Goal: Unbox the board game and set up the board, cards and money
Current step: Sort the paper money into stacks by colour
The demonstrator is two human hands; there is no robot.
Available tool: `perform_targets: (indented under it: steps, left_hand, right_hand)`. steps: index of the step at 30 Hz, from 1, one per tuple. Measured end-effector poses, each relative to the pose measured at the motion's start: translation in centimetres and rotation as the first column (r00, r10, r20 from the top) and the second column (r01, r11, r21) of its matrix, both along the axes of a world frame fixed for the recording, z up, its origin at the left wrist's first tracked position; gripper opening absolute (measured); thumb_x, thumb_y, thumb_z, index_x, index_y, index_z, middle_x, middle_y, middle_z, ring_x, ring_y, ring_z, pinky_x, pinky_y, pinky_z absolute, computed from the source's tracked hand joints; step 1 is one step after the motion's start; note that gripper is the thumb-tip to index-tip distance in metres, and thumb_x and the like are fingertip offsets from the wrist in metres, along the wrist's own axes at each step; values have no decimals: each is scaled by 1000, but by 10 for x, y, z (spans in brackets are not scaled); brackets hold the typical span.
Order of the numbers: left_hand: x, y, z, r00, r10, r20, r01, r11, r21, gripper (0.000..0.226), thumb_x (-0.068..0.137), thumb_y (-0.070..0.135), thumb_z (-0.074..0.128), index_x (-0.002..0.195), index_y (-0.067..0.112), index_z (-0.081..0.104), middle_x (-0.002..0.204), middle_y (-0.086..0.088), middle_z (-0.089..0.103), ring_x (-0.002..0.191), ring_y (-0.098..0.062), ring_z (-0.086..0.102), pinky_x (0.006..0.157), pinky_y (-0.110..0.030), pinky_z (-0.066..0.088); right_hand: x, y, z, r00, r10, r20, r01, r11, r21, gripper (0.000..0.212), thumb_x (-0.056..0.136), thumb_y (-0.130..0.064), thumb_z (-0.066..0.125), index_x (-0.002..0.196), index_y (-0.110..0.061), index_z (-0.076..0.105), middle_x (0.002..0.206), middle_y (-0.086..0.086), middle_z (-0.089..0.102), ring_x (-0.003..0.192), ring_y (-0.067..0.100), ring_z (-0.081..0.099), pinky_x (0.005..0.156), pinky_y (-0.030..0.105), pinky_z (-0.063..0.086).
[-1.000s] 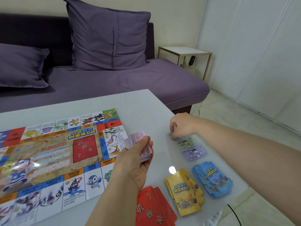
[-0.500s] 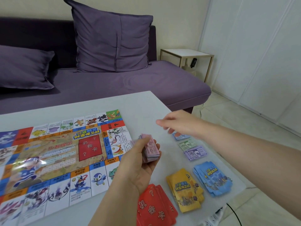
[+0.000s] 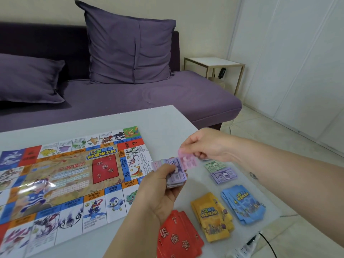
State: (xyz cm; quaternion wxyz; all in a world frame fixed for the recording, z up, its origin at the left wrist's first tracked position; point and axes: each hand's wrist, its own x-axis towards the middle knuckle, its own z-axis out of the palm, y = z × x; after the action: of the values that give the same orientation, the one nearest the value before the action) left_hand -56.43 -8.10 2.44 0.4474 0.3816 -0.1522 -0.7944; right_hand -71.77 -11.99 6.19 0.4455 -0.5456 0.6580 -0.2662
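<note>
The colourful game board [image 3: 61, 183] lies flat on the left of the white table [image 3: 163, 120]. My left hand [image 3: 160, 190] grips a stack of play money [image 3: 176, 173] just off the board's right edge. Above that stack, my right hand [image 3: 204, 144] pinches a pink note [image 3: 187, 160]. Green notes [image 3: 215, 166] and purple notes [image 3: 224, 175] lie on the table under my right forearm. Three card piles sit near the front edge: red [image 3: 176, 237], yellow [image 3: 213, 216] and blue [image 3: 242, 205].
A purple sofa [image 3: 149, 97] with two cushions stands behind the table. A small white side table [image 3: 214, 62] is at its right end. A black cable [image 3: 268, 243] runs off the table's front right corner over the tiled floor.
My right hand has left the note piles on the table, come back to the stack in my left hand, and now pinches a pink note from it.
</note>
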Motion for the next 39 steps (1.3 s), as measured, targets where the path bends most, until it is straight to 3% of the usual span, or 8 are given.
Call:
perform_targets:
  steps: [5, 9, 13, 19, 24, 27, 30, 39]
  left_hand:
    - [1, -5, -6, 1000, 15, -2, -15, 1000, -26, 12, 90, -6, 50, 91, 1, 60, 60, -10, 69, 49, -14, 67, 43, -21, 53]
    - [-2, -8, -8, 1000, 22, -13, -22, 1000, -15, 10, 89, -6, 52, 89, 1, 60, 59, -11, 69, 49, -14, 66, 44, -21, 53]
    - [-2, -11, -10, 998, 45, -36, -45, 999, 11, 10, 88, -6, 53, 94, -1, 57, 58, -12, 68, 47, -16, 66, 43, -22, 53]
    - [-4, -12, -13, 1000, 23, -13, -23, 1000, 15, 11, 87, -6, 55, 97, -1, 58, 59, -12, 68, 48, -15, 66, 43, -23, 53]
    - [-3, -9, -15, 998, 1, 57, 0, 1000, -15, 15, 84, -5, 60, 97, 1, 60, 66, -11, 69, 49, -14, 66, 44, -21, 53]
    - [-4, -2, -13, 994, -46, 103, 53, 997, -62, 11, 84, -2, 62, 91, 5, 60, 61, -6, 68, 48, -11, 64, 46, -20, 53]
    - [-8, 8, -7, 985, -126, 116, 139, 985, -105, 9, 85, 0, 61, 92, 5, 62, 63, -5, 69, 51, -10, 65, 49, -20, 54]
    - [0, 28, -5, 971, -146, 192, 176, 973, -150, 13, 90, -3, 52, 89, 6, 62, 67, -7, 72, 57, -11, 68, 54, -20, 54]
  right_hand:
    - [-39, -29, -7, 913, -391, 120, 405, 905, -133, 15, 85, 4, 63, 86, -10, 57, 71, 8, 59, 46, 7, 57, 40, 14, 37]
    - [-51, -47, -31, 878, -454, -153, 411, 878, -246, 15, 84, 0, 63, 88, -12, 55, 81, 5, 60, 57, 15, 62, 47, 17, 44]
    - [-54, -55, -57, 806, -456, -378, 362, 884, -296, 24, 79, -6, 71, 102, -5, 63, 106, 12, 64, 100, 29, 62, 85, 30, 47]
    - [-57, -52, -67, 733, -428, -529, 291, 900, -325, 34, 79, -18, 76, 107, -8, 59, 109, 10, 62, 101, 27, 57, 82, 31, 43]
    - [-41, -31, -36, 834, -460, -305, 305, 845, -439, 26, 82, -32, 70, 95, -10, 66, 92, 3, 65, 84, 18, 60, 69, 26, 40]
    - [-13, 8, -8, 985, -168, -51, 161, 980, -118, 34, 81, -46, 68, 85, -12, 69, 76, -5, 68, 59, 8, 50, 57, 22, 39]
    - [-1, 37, -3, 996, 11, -86, -13, 999, -33, 19, 77, -33, 76, 73, -15, 68, 57, -10, 62, 55, 5, 49, 56, 21, 41]
    - [-29, 76, -18, 889, -401, 221, 434, 891, -130, 13, 84, -2, 67, 94, -9, 63, 71, 7, 63, 54, 10, 56, 58, 23, 47]
